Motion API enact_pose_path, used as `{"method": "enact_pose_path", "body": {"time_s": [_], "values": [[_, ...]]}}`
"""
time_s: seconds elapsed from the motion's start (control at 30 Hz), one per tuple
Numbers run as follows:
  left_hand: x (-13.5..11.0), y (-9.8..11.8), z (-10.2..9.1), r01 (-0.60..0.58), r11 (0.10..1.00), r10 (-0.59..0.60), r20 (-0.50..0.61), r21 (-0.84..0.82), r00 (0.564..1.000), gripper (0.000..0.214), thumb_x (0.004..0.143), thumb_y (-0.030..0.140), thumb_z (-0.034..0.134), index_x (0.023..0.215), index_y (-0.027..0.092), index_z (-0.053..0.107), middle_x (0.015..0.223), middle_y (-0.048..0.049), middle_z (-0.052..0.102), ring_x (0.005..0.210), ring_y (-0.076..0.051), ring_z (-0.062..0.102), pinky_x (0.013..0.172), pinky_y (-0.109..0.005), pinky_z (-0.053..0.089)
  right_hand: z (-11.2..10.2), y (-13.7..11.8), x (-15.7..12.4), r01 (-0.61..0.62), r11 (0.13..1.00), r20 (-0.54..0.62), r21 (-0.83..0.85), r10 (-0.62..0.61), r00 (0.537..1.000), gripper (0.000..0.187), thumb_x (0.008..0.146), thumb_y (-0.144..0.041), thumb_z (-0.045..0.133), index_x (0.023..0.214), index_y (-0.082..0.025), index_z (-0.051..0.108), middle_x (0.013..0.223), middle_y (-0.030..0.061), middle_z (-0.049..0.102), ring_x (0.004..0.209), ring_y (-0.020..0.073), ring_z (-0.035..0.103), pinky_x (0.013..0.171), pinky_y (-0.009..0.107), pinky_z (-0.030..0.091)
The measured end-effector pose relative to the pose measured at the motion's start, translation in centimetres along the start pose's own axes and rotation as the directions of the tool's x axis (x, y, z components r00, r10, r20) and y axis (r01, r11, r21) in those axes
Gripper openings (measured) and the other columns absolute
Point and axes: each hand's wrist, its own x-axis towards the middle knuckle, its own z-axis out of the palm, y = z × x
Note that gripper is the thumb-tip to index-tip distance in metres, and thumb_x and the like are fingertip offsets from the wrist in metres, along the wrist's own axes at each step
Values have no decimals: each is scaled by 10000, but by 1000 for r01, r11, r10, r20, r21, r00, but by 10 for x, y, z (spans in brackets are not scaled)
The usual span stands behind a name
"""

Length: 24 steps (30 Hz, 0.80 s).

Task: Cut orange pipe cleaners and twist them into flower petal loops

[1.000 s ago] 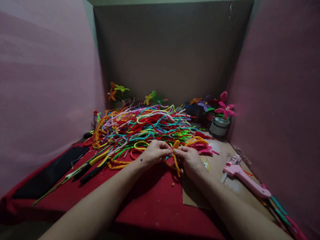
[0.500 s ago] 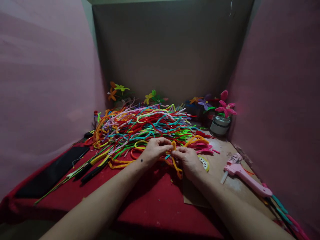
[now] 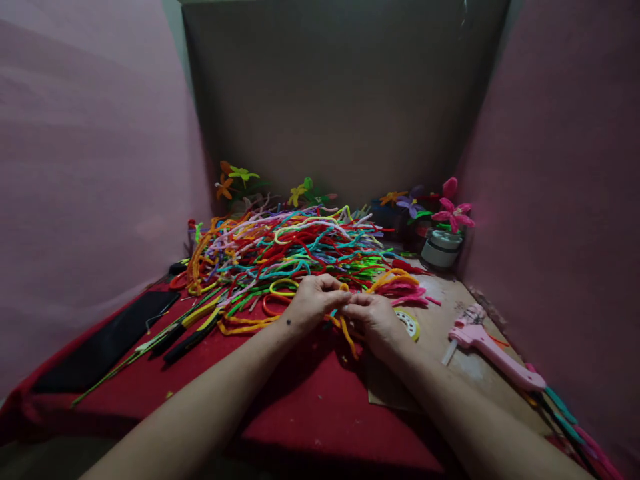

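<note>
My left hand [image 3: 316, 301] and my right hand [image 3: 373, 319] meet above the front of the table, fingertips pinched close together. Between them is an orange pipe cleaner [image 3: 349, 338], bent, with its ends hanging below the fingers. Both hands grip it, though the fingers hide most of the held part. Just beyond the hands lies a big heap of multicoloured pipe cleaners [image 3: 300, 247]. A bundle of orange and pink pipe cleaners [image 3: 400, 285] rests past my right hand, and a yellow-rimmed white disc [image 3: 407, 325] sits beside that wrist.
On the right, a pink glue gun [image 3: 493, 350] lies on a brown board [image 3: 450, 380]. Pliers [image 3: 195, 339] and a black flat object [image 3: 100, 343] are on the red cloth [image 3: 300, 420] at left. Pipe-cleaner flowers [image 3: 453, 213] stand at the back, near a white round container [image 3: 440, 249].
My fingertips have closed in nearer to each other over the orange pipe cleaner. Its upper loop, which stood up between the fingers, is now mostly covered.
</note>
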Motion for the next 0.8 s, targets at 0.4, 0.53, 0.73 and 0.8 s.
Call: {"method": "enact_pose_path", "body": {"time_s": [0.4, 0.53, 0.73, 0.8], "values": [[0, -2, -3, 72, 994, -67, 61, -79, 996, 263, 619, 371, 641, 657, 115, 599, 509, 35, 503, 430, -46, 394, 433, -183, 295, 0, -2, 1, -14, 999, -1, 35, 14, 1000, 146, 553, -234, 675, 568, -119, 587, 408, -45, 458, 356, 47, 337, 395, 206, 221], [1, -1, -9, 153, 985, -144, 118, -77, 983, 319, 644, 421, 615, 750, 121, 600, 466, 53, 457, 364, -30, 342, 380, -172, 240, -2, -3, 4, 31, 988, -69, 153, -21, 997, 207, 542, -253, 707, 665, -124, 601, 505, -25, 531, 405, 65, 417, 423, 211, 310], [0, 4, -5, 123, 992, -122, 65, -18, 990, 215, 600, 312, 633, 643, 106, 591, 411, 54, 450, 341, -33, 336, 356, -175, 225, -4, -4, 5, 72, 981, -72, 178, -60, 996, 176, 552, -231, 688, 663, -139, 587, 531, -29, 543, 431, 78, 457, 445, 221, 369], [0, 6, -4, 151, 989, -150, 50, -14, 987, 179, 596, 282, 621, 634, 110, 586, 387, 59, 439, 330, -35, 333, 354, -176, 228, -4, -4, 5, 66, 988, -73, 141, -56, 996, 166, 549, -204, 673, 680, -141, 594, 528, -31, 548, 430, 84, 466, 448, 228, 385]]}}
